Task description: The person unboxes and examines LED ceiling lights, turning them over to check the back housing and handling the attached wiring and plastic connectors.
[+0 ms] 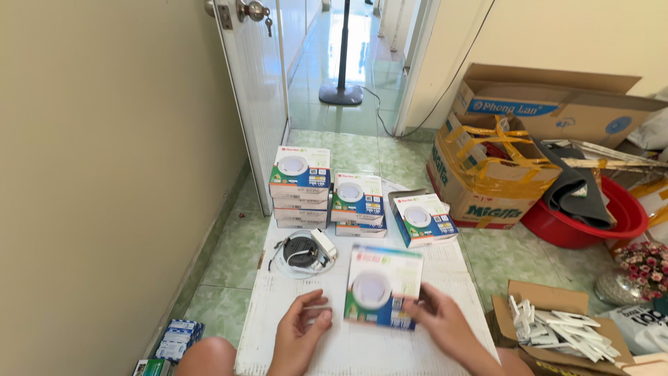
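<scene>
A white, green and blue box picturing a round ceiling lamp (382,287) is tilted up above a white board (452,271). My right hand (440,324) grips its lower right corner. My left hand (304,327) hovers just left of the box, fingers curled and apart, holding nothing. An unpacked round lamp with a small white driver and cables (305,252) lies on the board behind my left hand.
Stacks of the same boxes (300,185) (358,203) and one opened box (422,218) stand at the board's far end. Cardboard cartons (490,170), a red basin (604,216), a carton of white parts (557,327) on the right; wall and door left.
</scene>
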